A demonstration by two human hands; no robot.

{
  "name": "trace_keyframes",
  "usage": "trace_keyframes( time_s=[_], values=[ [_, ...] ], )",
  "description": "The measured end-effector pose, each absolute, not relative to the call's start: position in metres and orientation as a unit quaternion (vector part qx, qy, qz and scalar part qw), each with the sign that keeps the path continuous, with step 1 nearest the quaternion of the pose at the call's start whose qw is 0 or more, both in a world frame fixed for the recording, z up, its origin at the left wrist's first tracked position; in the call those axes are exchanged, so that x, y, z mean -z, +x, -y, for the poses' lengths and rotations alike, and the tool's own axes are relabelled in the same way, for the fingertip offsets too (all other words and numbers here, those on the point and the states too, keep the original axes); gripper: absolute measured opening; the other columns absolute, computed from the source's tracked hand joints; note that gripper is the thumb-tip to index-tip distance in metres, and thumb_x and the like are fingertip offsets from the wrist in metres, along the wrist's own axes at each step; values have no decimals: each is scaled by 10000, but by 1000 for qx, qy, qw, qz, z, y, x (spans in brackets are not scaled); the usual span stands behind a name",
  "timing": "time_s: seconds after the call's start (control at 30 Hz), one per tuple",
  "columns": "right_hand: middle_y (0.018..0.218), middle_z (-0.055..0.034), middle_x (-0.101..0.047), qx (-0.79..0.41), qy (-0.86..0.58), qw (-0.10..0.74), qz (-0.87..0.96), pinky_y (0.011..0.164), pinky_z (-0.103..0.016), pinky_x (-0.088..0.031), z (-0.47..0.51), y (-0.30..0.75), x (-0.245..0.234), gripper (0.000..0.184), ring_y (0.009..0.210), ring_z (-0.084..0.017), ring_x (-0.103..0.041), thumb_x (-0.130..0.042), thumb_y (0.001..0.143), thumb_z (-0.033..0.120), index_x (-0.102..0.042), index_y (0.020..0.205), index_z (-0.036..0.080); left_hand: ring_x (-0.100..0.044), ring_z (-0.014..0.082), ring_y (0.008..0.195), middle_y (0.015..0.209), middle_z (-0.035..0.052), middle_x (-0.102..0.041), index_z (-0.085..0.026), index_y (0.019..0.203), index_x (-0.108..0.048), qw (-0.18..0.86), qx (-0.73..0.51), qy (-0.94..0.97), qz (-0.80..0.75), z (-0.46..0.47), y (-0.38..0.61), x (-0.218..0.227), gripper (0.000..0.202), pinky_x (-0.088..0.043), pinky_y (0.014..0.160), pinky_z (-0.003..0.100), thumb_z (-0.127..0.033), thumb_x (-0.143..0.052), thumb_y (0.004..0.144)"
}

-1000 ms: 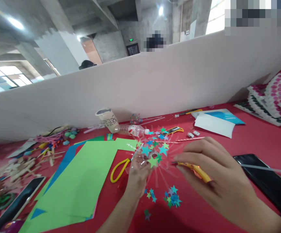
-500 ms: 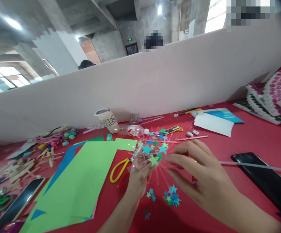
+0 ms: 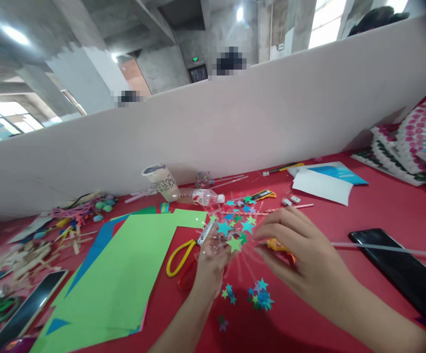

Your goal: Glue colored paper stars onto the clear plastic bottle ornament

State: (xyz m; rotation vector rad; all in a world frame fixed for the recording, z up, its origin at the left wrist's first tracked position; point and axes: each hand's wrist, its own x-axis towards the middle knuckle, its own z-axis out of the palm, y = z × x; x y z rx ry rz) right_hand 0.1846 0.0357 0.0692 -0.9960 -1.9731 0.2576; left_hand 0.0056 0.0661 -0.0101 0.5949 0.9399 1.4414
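Observation:
My left hand [image 3: 213, 262] is closed around a clear plastic piece with splayed strips, probably cut from a bottle. Blue, green and yellow-green paper stars [image 3: 235, 243] sit on its strip ends. Just right of the stars is my right hand [image 3: 305, 250], its thumb and fingers apart with nothing visible between them. Behind those fingers an orange-yellow object [image 3: 277, 245] shows in part. Below the hands lie two small groups of loose stars [image 3: 262, 295] on the red table. Scissors with a yellow handle [image 3: 178, 260] rest beside my left hand.
Light green paper sheets [image 3: 124, 274] cover the left side. A clear bottle [image 3: 201, 196] lies behind the stars, beside a white cup [image 3: 161, 184]. A black phone [image 3: 393, 264] lies at right under a translucent straw. Wooden sticks [image 3: 29, 260] are heaped far left. A white partition [image 3: 213, 132] stands behind.
My right hand has shifted slightly, and more of the orange-yellow object shows behind its fingers. My left hand keeps its hold on the starred plastic piece. The view has moved a little.

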Motion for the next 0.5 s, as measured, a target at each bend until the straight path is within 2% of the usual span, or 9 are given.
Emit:
trace_keyframes(
  time_s=[0.13,0.33,0.5],
  values=[
    [878,-44,-613,-106,-400,456,788,705,-324,-455,-33,188,-74,143,812,-178,-554,-498,854,135,-594,921,218,-614,99,633,683,-63,-633,-226,825,-610,596,-638,267,-408,-67,5,8,462,-533,664,231,-153,-803,411],
    [856,-41,-589,-131,-419,468,767,697,-313,-452,-34,196,-81,133,823,-177,-545,-477,870,127,-569,853,222,-651,163,708,689,-44,-644,-219,755,-612,598,-647,268,-390,-70,8,6,340,-531,755,348,-188,-797,472],
    [843,-39,-584,-139,-411,443,784,712,-321,-442,-42,193,-71,127,802,-173,-529,-477,864,116,-564,853,208,-658,161,720,656,-55,-638,-196,631,-556,598,-649,269,-387,-76,8,8,311,-532,748,315,-158,-802,446]
  ],
)
